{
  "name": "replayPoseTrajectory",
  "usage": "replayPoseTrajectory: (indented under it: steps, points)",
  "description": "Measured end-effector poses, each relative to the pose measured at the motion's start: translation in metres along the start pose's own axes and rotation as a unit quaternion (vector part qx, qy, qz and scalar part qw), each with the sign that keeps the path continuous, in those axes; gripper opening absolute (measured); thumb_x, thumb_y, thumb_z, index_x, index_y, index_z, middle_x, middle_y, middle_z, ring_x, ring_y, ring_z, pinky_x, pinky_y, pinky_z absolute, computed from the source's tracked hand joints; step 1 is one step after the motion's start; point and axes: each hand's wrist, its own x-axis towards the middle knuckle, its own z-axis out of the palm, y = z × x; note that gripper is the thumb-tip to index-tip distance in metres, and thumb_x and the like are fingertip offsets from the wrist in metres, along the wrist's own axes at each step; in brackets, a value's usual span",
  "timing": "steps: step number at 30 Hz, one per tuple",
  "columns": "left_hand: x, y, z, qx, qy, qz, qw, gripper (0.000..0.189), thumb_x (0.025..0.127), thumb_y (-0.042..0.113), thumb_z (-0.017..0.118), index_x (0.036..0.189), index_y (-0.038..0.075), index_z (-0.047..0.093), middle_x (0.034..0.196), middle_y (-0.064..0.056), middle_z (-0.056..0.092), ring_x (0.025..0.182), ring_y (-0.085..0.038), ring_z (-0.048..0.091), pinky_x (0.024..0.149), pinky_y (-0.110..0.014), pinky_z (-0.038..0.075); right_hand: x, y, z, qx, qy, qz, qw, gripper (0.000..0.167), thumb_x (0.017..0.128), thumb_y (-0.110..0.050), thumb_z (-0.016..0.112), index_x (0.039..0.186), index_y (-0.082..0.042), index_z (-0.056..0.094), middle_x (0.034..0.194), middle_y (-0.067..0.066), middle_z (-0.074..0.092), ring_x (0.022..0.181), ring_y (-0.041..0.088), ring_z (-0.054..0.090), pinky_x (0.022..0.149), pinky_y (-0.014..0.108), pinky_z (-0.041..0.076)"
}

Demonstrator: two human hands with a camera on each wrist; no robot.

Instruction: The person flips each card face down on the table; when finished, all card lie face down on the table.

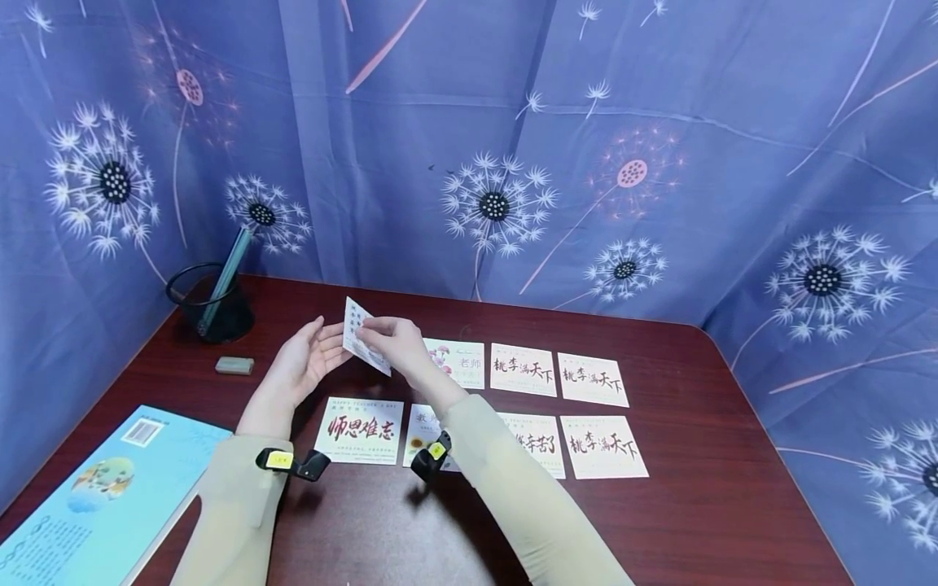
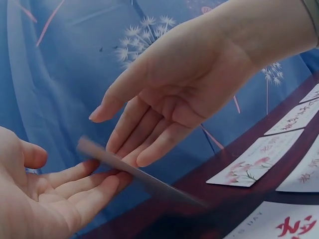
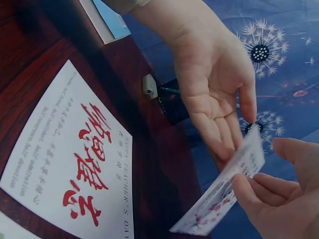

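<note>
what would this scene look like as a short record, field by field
left hand: fingers touching the back of the raised card
right hand: fingers on its printed face, thumb apart
card position: tilted, between both hands
laid cards: seven visible, three in far row, four in near row
cup: black, far left, teal sticks inside
book: blue, near left
backdrop: dandelion-print cloth

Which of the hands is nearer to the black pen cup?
Left. In the head view, the left hand is to the right of the black pen cup, apart from it; the right hand is farther right, at the raised card.
</note>
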Motion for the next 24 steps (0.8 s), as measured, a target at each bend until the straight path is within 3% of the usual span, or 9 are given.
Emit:
replayPoseTrajectory:
  steps: [3, 6, 8, 16, 20, 24]
  points:
    - [-0.003, 0.004, 0.004, 0.021, -0.001, 0.007, 0.9998, 0.066, 0.108, 0.038, 0.016, 0.152, -0.010, 0.009, 0.159, -0.028, 0.014, 0.121, -0.006, 0.055, 0.104, -0.019, 0.044, 0.001, -0.001, 0.001, 0.042, 0.008, -0.003, 0.9991, 0.040, 0.091, -0.026, 0.070, 0.121, 0.000, 0.067, 0.119, 0.014, 0.070, 0.098, 0.017, 0.070, 0.081, 0.025, 0.059]
    - [-0.006, 0.008, 0.008, 0.038, 0.005, 0.014, 0.9992, 0.068, 0.107, 0.041, 0.020, 0.152, -0.010, 0.012, 0.159, -0.030, 0.014, 0.126, -0.009, 0.052, 0.110, -0.025, 0.038, 0.002, -0.001, 0.002, 0.071, 0.017, -0.005, 0.9973, 0.042, 0.089, -0.025, 0.072, 0.122, 0.002, 0.066, 0.116, 0.015, 0.070, 0.098, 0.016, 0.070, 0.080, 0.025, 0.059]
    - [-0.007, 0.009, 0.010, 0.052, 0.011, 0.020, 0.9984, 0.069, 0.107, 0.042, 0.021, 0.151, -0.010, 0.016, 0.158, -0.030, 0.016, 0.116, -0.003, 0.056, 0.110, -0.025, 0.037, 0.001, -0.002, 0.003, 0.084, 0.021, -0.005, 0.9963, 0.042, 0.088, -0.023, 0.073, 0.121, 0.002, 0.066, 0.114, 0.015, 0.070, 0.098, 0.017, 0.070, 0.079, 0.026, 0.059]
    - [-0.007, 0.008, 0.018, 0.105, 0.009, 0.037, 0.9937, 0.073, 0.106, 0.047, 0.024, 0.149, -0.012, 0.024, 0.154, -0.031, 0.026, 0.104, 0.003, 0.059, 0.099, -0.018, 0.048, 0.001, 0.001, 0.001, 0.128, 0.023, -0.008, 0.9915, 0.037, 0.086, -0.006, 0.071, 0.121, 0.005, 0.064, 0.116, 0.019, 0.069, 0.098, 0.019, 0.070, 0.078, 0.029, 0.060]
    - [-0.007, 0.009, 0.019, 0.098, 0.002, 0.045, 0.9941, 0.075, 0.106, 0.049, 0.025, 0.147, -0.014, 0.026, 0.152, -0.030, 0.032, 0.104, 0.002, 0.062, 0.098, -0.018, 0.048, 0.000, 0.001, -0.002, 0.158, 0.023, -0.005, 0.9871, 0.036, 0.088, -0.003, 0.066, 0.122, 0.007, 0.063, 0.117, 0.022, 0.067, 0.096, 0.019, 0.069, 0.082, 0.031, 0.060]
    - [-0.006, 0.007, 0.016, 0.086, -0.006, 0.039, 0.9955, 0.077, 0.105, 0.051, 0.026, 0.149, -0.012, 0.024, 0.154, -0.030, 0.028, 0.110, -0.001, 0.062, 0.103, -0.020, 0.045, -0.001, 0.004, -0.006, 0.173, 0.035, 0.006, 0.9844, 0.035, 0.088, -0.003, 0.064, 0.121, 0.007, 0.063, 0.116, 0.022, 0.067, 0.092, 0.015, 0.068, 0.084, 0.032, 0.059]
